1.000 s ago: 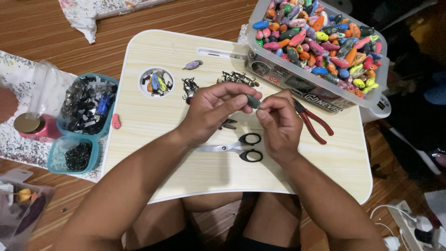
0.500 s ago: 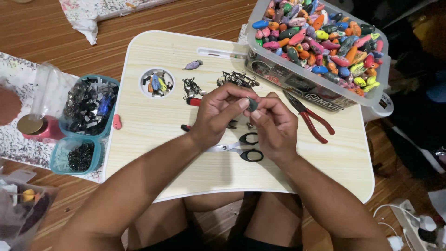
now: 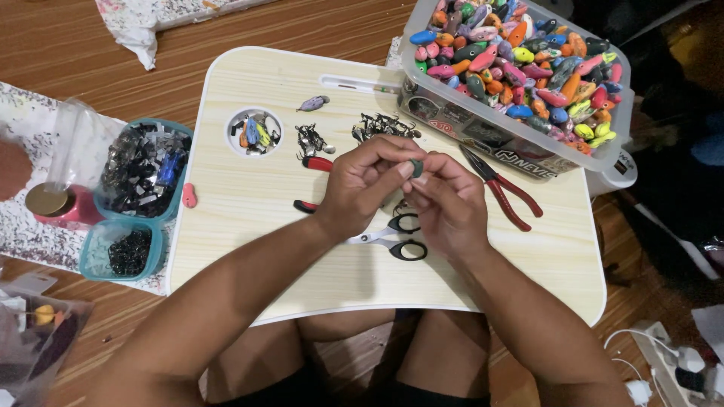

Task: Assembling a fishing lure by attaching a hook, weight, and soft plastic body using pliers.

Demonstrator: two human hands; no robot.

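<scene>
1. At the far left a round pink jar with a brass-coloured lid (image 3: 49, 203) stands on a speckled cloth, just beside two teal plastic tubs: the larger tub (image 3: 145, 169) is heaped with dark metal parts, and the smaller square tub (image 3: 124, 251) holds a clump of small black hooks.
2. On the pale wooden lap table (image 3: 249, 249) a small pink lure body (image 3: 188, 196) lies near the left edge, and the round recessed cup (image 3: 255, 133) has a few coloured bits in it.
3. Further along lie a grey lure with a hook (image 3: 312, 102), a small pile of finished hook rigs (image 3: 311, 141), and another cluster of metal hooks (image 3: 383, 125) beyond the fingers.
4. The left hand (image 3: 362, 185) is raised over the middle of the table, its thumb and forefinger pinched together on a small dark green lure body (image 3: 416, 167).
5. The right hand (image 3: 445, 200) meets it, fingertips closed on the same piece from the other side; what they work into it is too small to tell.
6. Below the hands lie black-handled scissors (image 3: 396, 237); to the right, red-handled pliers (image 3: 501, 188) rest untouched.
7. The clear plastic bin of painted lure bodies (image 3: 520, 68) at the upper right is nearly full. Judging by that, and by the few rigged pieces on the table, I'd say most of the work is still ahead, with this green piece only mid-assembly.
</scene>
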